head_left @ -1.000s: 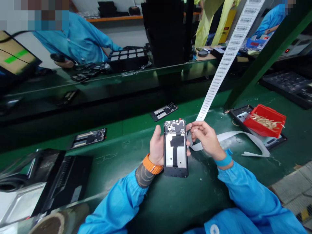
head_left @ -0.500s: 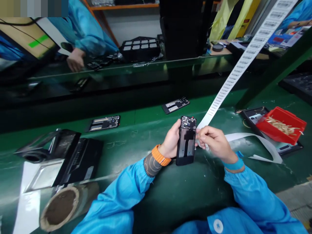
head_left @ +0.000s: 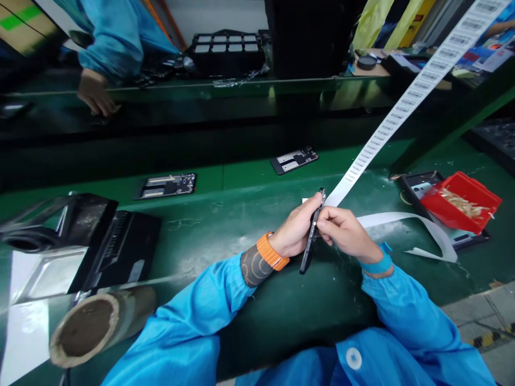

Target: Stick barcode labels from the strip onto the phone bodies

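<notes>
Phone [head_left: 310, 242] seen edge-on, broad faces hidden.

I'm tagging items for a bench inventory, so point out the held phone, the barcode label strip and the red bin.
Held phone [head_left: 312, 232]: head view, middle of its narrow edge.
Barcode label strip [head_left: 387, 127]: head view, printed face.
Red bin [head_left: 446, 210]: head view, near wall.

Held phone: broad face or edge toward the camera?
Edge-on: the phone in the left hand shows as a narrow dark strip, its upper end leaning toward picture right.
</notes>
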{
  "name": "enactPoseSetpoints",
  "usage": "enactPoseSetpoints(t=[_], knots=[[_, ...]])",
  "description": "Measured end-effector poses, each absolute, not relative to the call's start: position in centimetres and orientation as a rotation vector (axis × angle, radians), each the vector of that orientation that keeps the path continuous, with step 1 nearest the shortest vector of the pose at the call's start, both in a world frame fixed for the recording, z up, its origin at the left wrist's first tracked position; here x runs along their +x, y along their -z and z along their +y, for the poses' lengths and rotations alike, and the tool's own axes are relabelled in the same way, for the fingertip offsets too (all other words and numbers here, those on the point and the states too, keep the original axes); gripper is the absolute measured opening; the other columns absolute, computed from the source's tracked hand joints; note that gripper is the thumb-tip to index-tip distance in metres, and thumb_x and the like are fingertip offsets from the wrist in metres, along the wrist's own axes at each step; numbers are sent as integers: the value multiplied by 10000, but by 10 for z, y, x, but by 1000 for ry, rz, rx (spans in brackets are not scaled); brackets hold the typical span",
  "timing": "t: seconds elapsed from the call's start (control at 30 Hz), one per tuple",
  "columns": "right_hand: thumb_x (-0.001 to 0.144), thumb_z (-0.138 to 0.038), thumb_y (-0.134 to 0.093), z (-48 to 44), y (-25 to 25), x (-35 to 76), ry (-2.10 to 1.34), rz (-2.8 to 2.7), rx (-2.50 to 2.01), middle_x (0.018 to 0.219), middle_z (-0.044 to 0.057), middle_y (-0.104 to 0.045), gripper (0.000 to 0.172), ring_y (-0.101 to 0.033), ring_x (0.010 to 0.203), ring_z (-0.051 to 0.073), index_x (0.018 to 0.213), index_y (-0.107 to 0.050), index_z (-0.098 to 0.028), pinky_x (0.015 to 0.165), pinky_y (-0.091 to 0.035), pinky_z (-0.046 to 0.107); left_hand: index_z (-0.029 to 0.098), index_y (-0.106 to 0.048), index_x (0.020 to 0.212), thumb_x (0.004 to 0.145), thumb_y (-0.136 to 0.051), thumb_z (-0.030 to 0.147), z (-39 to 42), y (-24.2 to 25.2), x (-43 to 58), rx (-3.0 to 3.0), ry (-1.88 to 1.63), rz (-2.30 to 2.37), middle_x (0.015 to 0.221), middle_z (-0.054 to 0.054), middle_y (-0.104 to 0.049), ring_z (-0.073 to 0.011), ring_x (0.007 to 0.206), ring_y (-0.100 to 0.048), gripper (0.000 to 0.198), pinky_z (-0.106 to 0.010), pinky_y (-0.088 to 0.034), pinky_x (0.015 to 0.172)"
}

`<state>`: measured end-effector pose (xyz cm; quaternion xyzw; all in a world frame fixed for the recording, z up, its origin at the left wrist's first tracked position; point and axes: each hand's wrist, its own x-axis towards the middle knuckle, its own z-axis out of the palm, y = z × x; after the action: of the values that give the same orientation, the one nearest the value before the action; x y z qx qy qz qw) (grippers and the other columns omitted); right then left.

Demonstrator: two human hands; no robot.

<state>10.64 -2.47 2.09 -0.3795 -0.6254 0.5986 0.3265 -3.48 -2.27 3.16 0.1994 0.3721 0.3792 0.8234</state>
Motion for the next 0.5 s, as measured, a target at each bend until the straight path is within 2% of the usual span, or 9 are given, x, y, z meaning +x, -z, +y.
enactPoseSetpoints(t=[0.1,0.2,0.5], knots=[[911,-478,-601,-24,-22,108,-1589,-1649,-995,528,-58,-487,366,-417,459,85,696,-489,-204,453,-340,218,172,-562,958,863,-672,511,-24,-29,-34,473,-882,771,638,23,-572,-151,466,-589,369,-297,-531,478],[896,-507,-616,-23,-23,111,-1614,-1651,-988,532,-51,-493,393,-422,464,87,683,-488,-204,454,-347,221,194,-536,1076,838,-709,497,-24,-27,-34,505,-905,748,673,39,-564,-148,477,-589,422,-301,-536,479],[865,-512,-641,-23,-25,110,-1626,-1623,-1014,510,-54,-478,390,-399,449,89,672,-491,-209,436,-333,226,197,-530,1103,811,-723,533,-24,-29,-35,528,-905,760,666,44,-551,-139,497,-584,486,-273,-506,495]])
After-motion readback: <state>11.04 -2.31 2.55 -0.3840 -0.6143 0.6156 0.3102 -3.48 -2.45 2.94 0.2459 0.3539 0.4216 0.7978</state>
